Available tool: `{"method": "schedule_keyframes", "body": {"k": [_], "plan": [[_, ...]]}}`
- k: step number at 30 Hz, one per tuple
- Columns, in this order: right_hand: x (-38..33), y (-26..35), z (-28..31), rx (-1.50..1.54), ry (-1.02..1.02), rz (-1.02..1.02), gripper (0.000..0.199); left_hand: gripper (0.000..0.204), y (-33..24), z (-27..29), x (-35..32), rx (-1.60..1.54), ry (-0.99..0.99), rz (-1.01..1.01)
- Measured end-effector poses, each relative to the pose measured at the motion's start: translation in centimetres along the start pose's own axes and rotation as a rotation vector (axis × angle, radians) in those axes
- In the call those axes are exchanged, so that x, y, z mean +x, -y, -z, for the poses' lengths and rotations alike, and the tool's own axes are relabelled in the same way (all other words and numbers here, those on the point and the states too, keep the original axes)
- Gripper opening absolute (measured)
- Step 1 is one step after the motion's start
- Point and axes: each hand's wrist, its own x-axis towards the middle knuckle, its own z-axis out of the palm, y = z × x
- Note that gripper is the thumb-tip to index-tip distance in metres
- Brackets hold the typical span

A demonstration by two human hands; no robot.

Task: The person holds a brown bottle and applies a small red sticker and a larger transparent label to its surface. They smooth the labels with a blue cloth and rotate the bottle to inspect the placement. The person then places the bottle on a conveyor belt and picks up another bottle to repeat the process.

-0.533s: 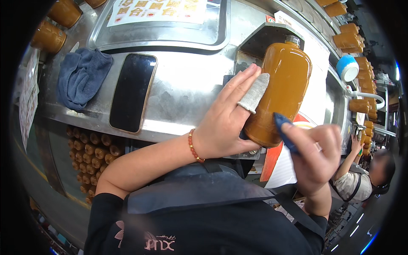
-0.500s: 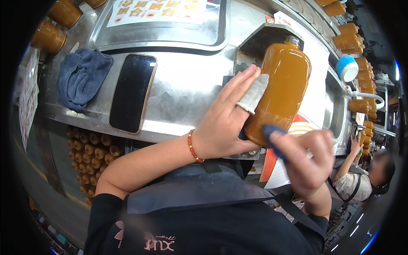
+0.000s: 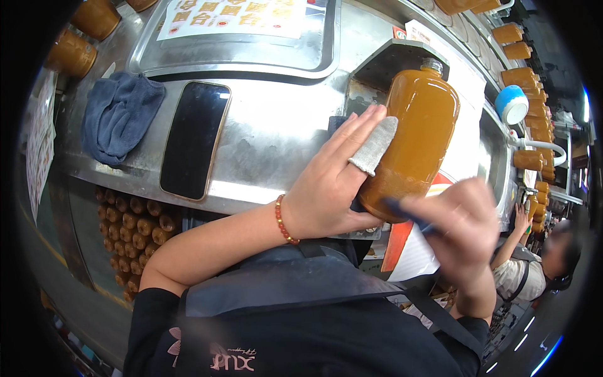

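A glossy amber-brown bottle (image 3: 422, 125) with a narrow neck lies tilted in front of me, its neck end resting at a dark metal stand (image 3: 384, 55). My left hand (image 3: 330, 182) is closed around its left side, the fingers flat along the wall and the thumb near the base. A grey fabric finger cover (image 3: 375, 147) sits on one finger of that hand. At the base end, my right hand (image 3: 461, 220), blurred by motion, pinches a small dark blue piece (image 3: 405, 211) against the bottle. Whether that piece is cloth or something firmer, I cannot tell.
To the left on the steel counter (image 3: 257, 138) are a phone (image 3: 196, 141) and a crumpled blue-grey cloth (image 3: 119, 116). Beyond them is a metal tray (image 3: 239, 68) with a label sheet (image 3: 232, 17). Several brown bottles (image 3: 132, 229) stand below. A co-worker (image 3: 524, 270) is at far right.
My right hand has shifted slightly right with the blue piece, still by the bottle's base. The bottle and my left hand have moved down very slightly in the picture.
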Motion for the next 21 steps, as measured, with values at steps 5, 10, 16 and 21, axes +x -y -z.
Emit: {"method": "schedule_keyframes", "body": {"k": [5,10,16,21], "plan": [[-1.9,0.3,-0.5,-0.128,-0.083,0.055,0.043,0.056,0.4,0.7,-0.1,0.009,0.088,0.042],[-1.5,-2.4,0.1,0.220,-0.108,-0.280,0.030,0.059,0.8,0.8,-0.2,0.013,0.128,0.073],[-3.4,0.2,-1.6,0.037,-0.048,0.217,0.034,0.116,1.2,0.6,-0.4,0.019,0.161,0.079],[-1.6,-3.4,-1.0,0.415,-0.213,-0.383,0.034,0.115,1.3,0.7,-0.6,0.013,0.181,0.099]]}}
